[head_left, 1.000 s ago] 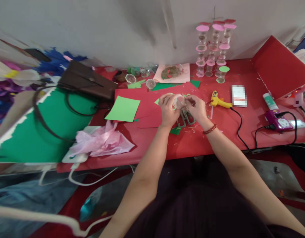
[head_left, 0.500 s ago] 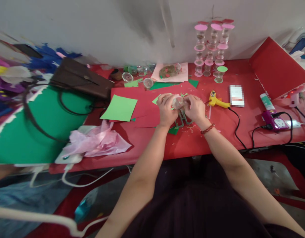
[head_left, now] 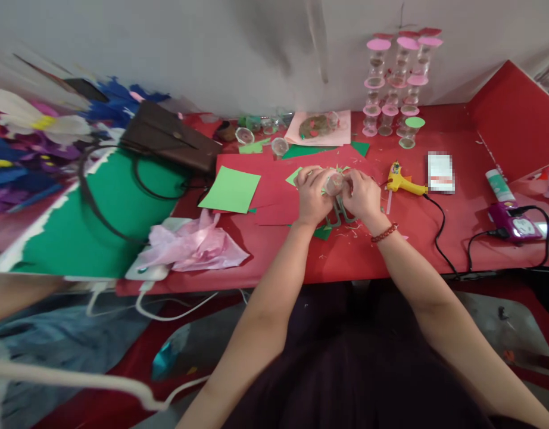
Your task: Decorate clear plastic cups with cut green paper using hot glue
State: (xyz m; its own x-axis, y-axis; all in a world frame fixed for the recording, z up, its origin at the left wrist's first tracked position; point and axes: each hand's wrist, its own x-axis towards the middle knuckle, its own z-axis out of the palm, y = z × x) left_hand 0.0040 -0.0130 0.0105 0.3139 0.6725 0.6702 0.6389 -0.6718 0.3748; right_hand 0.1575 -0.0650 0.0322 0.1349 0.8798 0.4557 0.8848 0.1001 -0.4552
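Observation:
A small clear plastic cup (head_left: 334,184) is held over the red table, its round end facing me. My left hand (head_left: 316,193) wraps its fingers around the cup's left side. My right hand (head_left: 360,193) is closed at the cup's right edge, fingertips pinched against it; anything thin between them is hidden. Below the hands lie scissors with grey-green handles (head_left: 339,215), their blades out of sight. Green paper scraps (head_left: 323,232) and thin pale strands lie around them. A yellow glue gun (head_left: 402,180) rests right of my right hand.
Stacked clear cups with pink discs (head_left: 390,80) stand at the back right, near a cup topped with a green disc (head_left: 415,123). Light green paper (head_left: 233,189), a pink plastic bag (head_left: 196,244) and a brown bag (head_left: 171,134) lie left. A purple power adapter (head_left: 515,223) has cords.
The camera view has turned left, so everything appears farther right. Both hands stay on the cup above the scissors, with only slight finger movement.

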